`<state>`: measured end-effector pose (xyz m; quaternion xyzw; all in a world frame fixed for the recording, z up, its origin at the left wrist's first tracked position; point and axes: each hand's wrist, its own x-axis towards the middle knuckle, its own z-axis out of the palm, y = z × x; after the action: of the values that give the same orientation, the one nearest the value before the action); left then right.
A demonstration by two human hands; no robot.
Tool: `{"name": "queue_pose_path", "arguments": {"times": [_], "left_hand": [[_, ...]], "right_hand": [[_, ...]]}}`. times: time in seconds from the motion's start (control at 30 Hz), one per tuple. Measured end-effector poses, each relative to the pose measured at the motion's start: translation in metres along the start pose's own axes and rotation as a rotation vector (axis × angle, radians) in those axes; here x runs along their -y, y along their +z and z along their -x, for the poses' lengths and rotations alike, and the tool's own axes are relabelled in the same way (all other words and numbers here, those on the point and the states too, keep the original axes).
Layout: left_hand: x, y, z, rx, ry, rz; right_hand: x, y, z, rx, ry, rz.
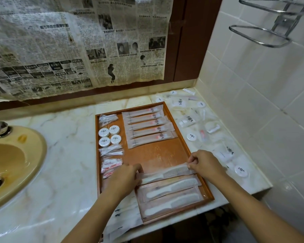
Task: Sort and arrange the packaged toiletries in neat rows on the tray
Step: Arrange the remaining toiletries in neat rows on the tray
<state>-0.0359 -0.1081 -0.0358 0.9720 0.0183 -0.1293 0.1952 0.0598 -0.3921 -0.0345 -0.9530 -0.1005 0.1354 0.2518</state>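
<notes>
Near the tray's (182,149) front edge, the left hand (125,176) and right hand (204,164) pinch a packaged comb's (167,173) ends — placing step. Next, it likely needs squaring parallel against the comb row (170,195).

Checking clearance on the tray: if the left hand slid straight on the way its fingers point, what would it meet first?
The left hand points right along the wrapped comb it pinches. Going on, it would probably meet the right hand gripping the comb's other end; depth is hard to judge.

The tray (158,155) looks like brown wood, a little shiny. The combs (172,187) are white plastic inside clear glossy wrappers. The desk (68,155) is polished marble; the rack (263,34) is bright metal.
</notes>
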Motion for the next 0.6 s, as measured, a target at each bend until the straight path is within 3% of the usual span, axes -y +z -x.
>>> {"name": "queue_pose_path", "arguments": {"times": [0.37, 0.6], "left_hand": [[-0.005, 0.0, 0.0, -0.049, 0.053, -0.152], [-0.008, -0.002, 0.005, -0.071, 0.154, -0.092]], "right_hand": [[-0.008, 0.008, -0.002, -0.063, -0.06, 0.095], [-0.007, 0.008, 0.008, -0.099, -0.106, 0.1]]}}
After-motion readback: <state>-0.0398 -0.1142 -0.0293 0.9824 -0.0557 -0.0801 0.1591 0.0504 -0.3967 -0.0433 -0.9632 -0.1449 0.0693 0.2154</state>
